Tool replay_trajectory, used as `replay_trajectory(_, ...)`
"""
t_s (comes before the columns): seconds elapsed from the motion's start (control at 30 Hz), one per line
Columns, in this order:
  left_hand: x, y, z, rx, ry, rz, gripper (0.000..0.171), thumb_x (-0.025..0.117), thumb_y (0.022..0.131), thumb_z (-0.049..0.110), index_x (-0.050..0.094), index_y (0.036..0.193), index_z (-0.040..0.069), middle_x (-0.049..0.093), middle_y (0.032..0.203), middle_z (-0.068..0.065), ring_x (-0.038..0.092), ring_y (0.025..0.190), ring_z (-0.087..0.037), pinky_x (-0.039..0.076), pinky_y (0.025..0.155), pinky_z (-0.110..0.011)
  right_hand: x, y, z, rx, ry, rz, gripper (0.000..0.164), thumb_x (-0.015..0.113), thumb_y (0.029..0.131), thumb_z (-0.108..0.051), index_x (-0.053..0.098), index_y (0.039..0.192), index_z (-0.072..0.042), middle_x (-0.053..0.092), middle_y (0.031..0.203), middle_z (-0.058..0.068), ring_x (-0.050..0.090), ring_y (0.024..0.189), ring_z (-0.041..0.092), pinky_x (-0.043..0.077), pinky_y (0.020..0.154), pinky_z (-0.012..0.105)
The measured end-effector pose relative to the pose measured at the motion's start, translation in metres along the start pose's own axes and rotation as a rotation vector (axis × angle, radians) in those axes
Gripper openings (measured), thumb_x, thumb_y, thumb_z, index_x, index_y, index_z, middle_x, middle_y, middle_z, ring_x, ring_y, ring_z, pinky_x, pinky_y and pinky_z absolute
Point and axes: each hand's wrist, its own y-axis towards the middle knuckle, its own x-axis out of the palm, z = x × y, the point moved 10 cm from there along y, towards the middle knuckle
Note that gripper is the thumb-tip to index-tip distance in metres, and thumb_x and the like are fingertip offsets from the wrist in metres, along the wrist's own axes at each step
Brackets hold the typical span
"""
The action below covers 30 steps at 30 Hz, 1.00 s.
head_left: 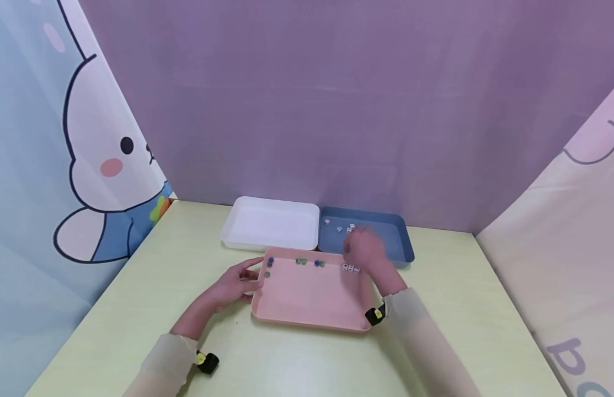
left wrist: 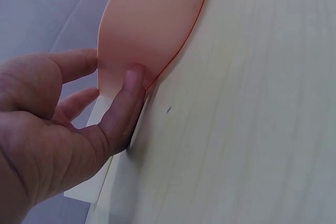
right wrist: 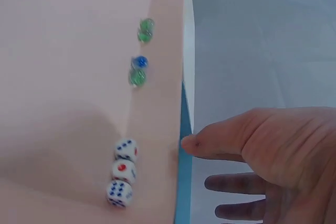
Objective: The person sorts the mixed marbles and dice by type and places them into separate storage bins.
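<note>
My left hand (head_left: 232, 285) rests at the left end of a pink tray (head_left: 307, 295). Its fingertips touch the tray's outer wall in the left wrist view. Over the blue tray (head_left: 393, 242), just past the pink tray's far right corner, hovers my right hand (head_left: 366, 251), blurred. Nothing shows in its fingers. Three white dice (right wrist: 122, 171) stand in a row along the pink tray's far side. Glass marbles lie there too: a blue and green pair (right wrist: 138, 70), a green pair (right wrist: 145, 30), and a blue and green group (head_left: 270, 264) at the left corner.
Several white dice (head_left: 339, 229) lie in the blue tray, partly hidden by the right hand. A white tray (head_left: 272, 223) stands beside it on the left. Behind the trays hangs a purple cloth (head_left: 307, 110). Printed curtains (head_left: 103, 182) flank the pale wooden table (head_left: 267, 358).
</note>
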Motion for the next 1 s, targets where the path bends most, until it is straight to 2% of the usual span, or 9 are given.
replay_trajectory(0.1,0.001,0.001,0.000,0.004,0.000,-0.003,0.062,0.059,0.084,0.006,0.032,0.137,0.023,0.045,0.112,-0.022,0.055,0.090,-0.032,0.051,0.066,-0.042,0.004,-0.003,-0.004,0.007,-0.010,-0.027,0.007,0.065,0.067,-0.020,0.067,0.067,-0.026,0.058,0.076,-0.006,0.049,0.082,0.023,0.045,0.059,0.036)
replay_trajectory(0.27,0.006,0.004,0.004,0.008,-0.004,-0.031,0.062,0.058,0.084,0.007,0.030,0.137,0.023,0.046,0.114,-0.023,0.055,0.091,-0.032,0.051,0.065,-0.043,0.008,-0.009,-0.006,0.009,-0.049,-0.037,0.018,0.063,0.067,-0.015,0.060,0.054,-0.027,0.053,0.068,-0.007,0.046,0.081,0.023,0.040,0.051,0.032)
replay_trajectory(0.47,0.006,0.005,0.000,-0.012,0.003,-0.015,0.062,0.058,0.084,0.005,0.032,0.137,0.024,0.046,0.113,-0.022,0.055,0.090,-0.032,0.051,0.066,-0.042,0.014,-0.012,-0.005,0.029,-0.075,-0.053,0.027,0.061,0.069,-0.015,0.052,0.045,-0.023,0.048,0.063,-0.004,0.044,0.079,0.024,0.037,0.050,0.034)
replay_trajectory(0.57,0.007,0.004,0.000,-0.021,-0.002,-0.024,0.063,0.057,0.084,0.004,0.030,0.138,0.022,0.045,0.115,-0.024,0.054,0.092,-0.034,0.050,0.066,-0.043,0.019,-0.014,-0.003,0.050,-0.111,-0.092,0.021,0.063,0.070,-0.019,0.056,0.051,-0.023,0.053,0.071,-0.003,0.044,0.086,0.026,0.041,0.057,0.037)
replay_trajectory(0.63,0.008,0.005,0.001,-0.015,-0.004,-0.032,0.063,0.056,0.085,0.003,0.029,0.138,0.020,0.044,0.116,-0.026,0.053,0.093,-0.036,0.050,0.067,-0.044,0.022,-0.016,-0.002,0.063,-0.144,-0.128,0.014,0.064,0.072,-0.022,0.059,0.059,-0.021,0.057,0.084,0.000,0.043,0.095,0.028,0.043,0.064,0.041)
replay_trajectory(0.73,0.009,0.005,0.003,0.002,-0.007,-0.041,0.063,0.056,0.085,0.003,0.027,0.139,0.019,0.043,0.116,-0.027,0.053,0.094,-0.037,0.050,0.067,-0.045,0.025,-0.019,-0.003,0.079,-0.170,-0.177,0.009,0.063,0.074,-0.022,0.061,0.067,-0.018,0.056,0.097,0.006,0.041,0.100,0.030,0.044,0.069,0.044)
replay_trajectory(0.83,0.008,0.005,0.004,0.008,-0.010,-0.032,0.062,0.056,0.085,0.004,0.029,0.138,0.020,0.044,0.116,-0.026,0.054,0.093,-0.035,0.050,0.067,-0.044,0.025,-0.019,-0.007,0.074,-0.182,-0.192,0.010,0.062,0.076,-0.020,0.060,0.067,-0.014,0.056,0.099,0.009,0.041,0.098,0.031,0.045,0.066,0.043)
replay_trajectory(1.0,0.007,0.003,0.001,0.003,0.000,-0.027,0.061,0.057,0.085,0.006,0.031,0.137,0.023,0.045,0.115,-0.023,0.056,0.091,-0.031,0.051,0.066,-0.043,0.029,-0.019,-0.010,0.050,-0.219,-0.199,0.012,0.062,0.076,-0.023,0.060,0.066,-0.016,0.056,0.097,0.007,0.043,0.095,0.029,0.044,0.067,0.043)
